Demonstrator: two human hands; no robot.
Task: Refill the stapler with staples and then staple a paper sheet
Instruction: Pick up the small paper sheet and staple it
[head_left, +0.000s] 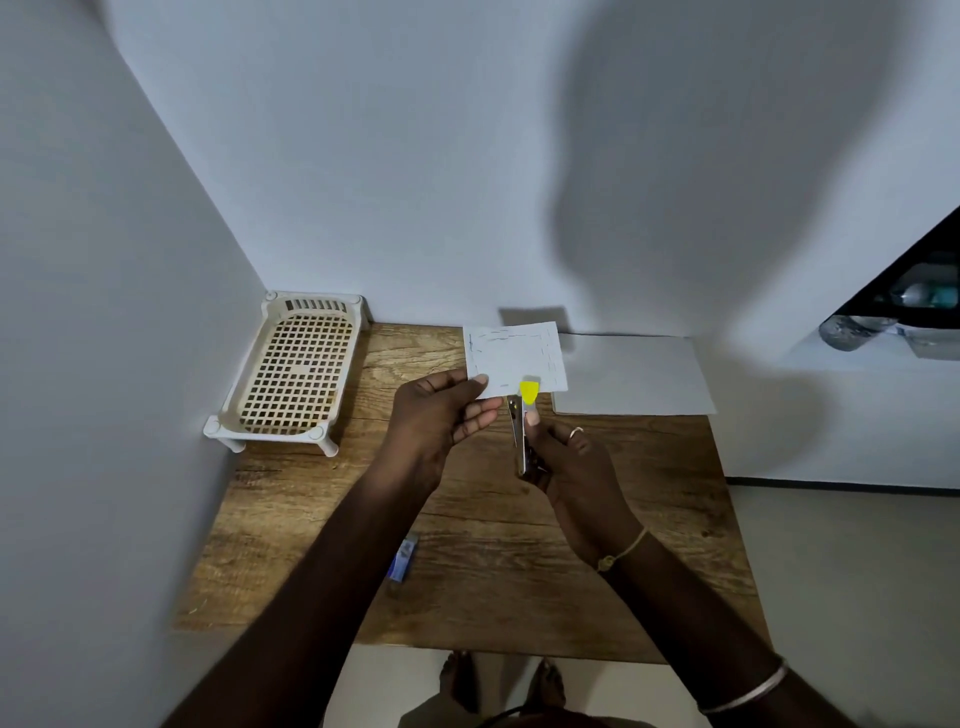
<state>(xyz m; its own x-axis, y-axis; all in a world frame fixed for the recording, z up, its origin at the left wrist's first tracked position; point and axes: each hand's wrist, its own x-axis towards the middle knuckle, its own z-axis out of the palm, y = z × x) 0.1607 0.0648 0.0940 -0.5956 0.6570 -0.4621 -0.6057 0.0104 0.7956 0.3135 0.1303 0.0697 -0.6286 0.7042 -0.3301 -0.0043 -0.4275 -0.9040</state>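
Observation:
My left hand (441, 410) pinches the lower left corner of a small white paper sheet (511, 358), held upright above the table; several staples line its edges. My right hand (566, 462) grips a metal stapler (522, 431) with a yellow tip. The stapler's mouth sits at the sheet's bottom edge, just right of my left thumb. A small blue staple box (404, 558) lies flat on the wooden table (493, 561) between my forearms.
A cream plastic lattice tray (296, 376) on short legs stands at the table's back left corner against the wall. A stack of white paper (631, 374) lies at the back right. The table's front edge is near my bare feet.

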